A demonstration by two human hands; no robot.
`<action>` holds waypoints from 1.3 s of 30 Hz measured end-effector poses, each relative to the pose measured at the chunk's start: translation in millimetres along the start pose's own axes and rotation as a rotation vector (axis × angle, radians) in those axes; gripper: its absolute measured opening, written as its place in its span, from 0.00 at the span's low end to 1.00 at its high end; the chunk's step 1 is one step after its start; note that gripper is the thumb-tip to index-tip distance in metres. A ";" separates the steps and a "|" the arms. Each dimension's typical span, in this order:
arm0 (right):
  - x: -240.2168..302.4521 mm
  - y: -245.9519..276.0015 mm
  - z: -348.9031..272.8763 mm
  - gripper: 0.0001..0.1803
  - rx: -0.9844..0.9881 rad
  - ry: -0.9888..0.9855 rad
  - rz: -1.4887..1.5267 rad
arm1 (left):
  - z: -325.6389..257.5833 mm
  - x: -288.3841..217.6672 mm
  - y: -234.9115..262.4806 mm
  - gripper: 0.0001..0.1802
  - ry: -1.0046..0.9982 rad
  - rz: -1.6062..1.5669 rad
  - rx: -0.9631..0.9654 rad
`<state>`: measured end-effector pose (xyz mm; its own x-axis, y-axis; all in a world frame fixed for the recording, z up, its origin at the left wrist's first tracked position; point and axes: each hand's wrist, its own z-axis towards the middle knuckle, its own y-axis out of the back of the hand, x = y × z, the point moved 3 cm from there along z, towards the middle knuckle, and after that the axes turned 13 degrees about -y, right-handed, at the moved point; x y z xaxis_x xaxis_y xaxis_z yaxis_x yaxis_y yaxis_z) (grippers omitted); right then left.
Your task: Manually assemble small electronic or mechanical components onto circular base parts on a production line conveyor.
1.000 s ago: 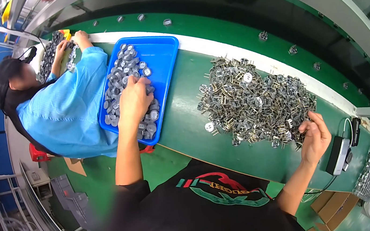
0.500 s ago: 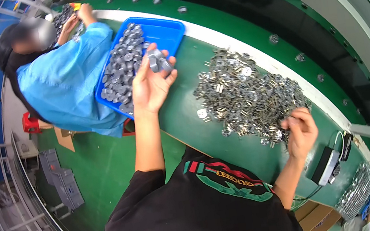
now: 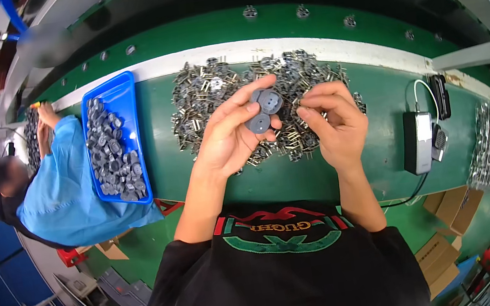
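Observation:
My left hand (image 3: 224, 136), palm up, holds a few round dark-grey plastic caps (image 3: 260, 124) between thumb and fingers. Small holes show in their faces. Close by on the right is my right hand (image 3: 341, 127), its thumb and fingertips pinched together. Whatever lies in that pinch is too small to make out. Both hands are above a wide pile of small parts with metal prongs (image 3: 196, 94) on the green table (image 3: 160, 127). To the left stands a blue tray (image 3: 117, 92) holding many loose grey caps (image 3: 109, 147).
At the left, a co-worker in a blue smock (image 3: 61, 185) sits handling parts. Along the far side runs a green belt (image 3: 215, 29) with spaced parts, behind a white ledge (image 3: 152, 69). A black-and-white box (image 3: 419, 141) with cables and stacked silvery strips (image 3: 488, 147) lie right.
The view has turned to the right. My left hand, with the caps, has gone from beside the blue tray to over the pile. My right hand has left the pile's right end and come near it.

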<state>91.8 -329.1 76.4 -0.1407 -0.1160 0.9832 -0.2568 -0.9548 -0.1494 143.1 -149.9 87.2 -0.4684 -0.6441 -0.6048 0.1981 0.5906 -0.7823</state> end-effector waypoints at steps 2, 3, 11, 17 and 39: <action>5.1 1.4 1.6 0.09 -0.021 -0.015 0.002 | 1.8 8.6 -3.2 0.30 0.038 -0.013 0.035; 5.7 1.5 2.5 0.09 -0.028 -0.019 0.012 | 1.3 12.0 -7.2 0.26 0.060 -0.020 0.025; 35.1 -0.5 5.5 0.10 -0.024 0.203 -0.399 | 3.5 17.4 -2.9 0.15 0.078 0.054 -0.027; 47.3 -1.5 7.9 0.12 0.088 0.363 -0.665 | 2.9 5.5 -6.5 0.15 0.103 0.279 0.013; 25.4 -6.4 -9.2 0.11 0.022 0.066 -0.679 | 11.4 -1.7 1.3 0.14 0.075 0.655 0.183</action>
<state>81.1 -323.4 101.4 -0.0137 0.5268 0.8499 -0.2892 -0.8157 0.5010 153.9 -153.6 85.5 -0.2590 -0.1427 -0.9553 0.6002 0.7512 -0.2749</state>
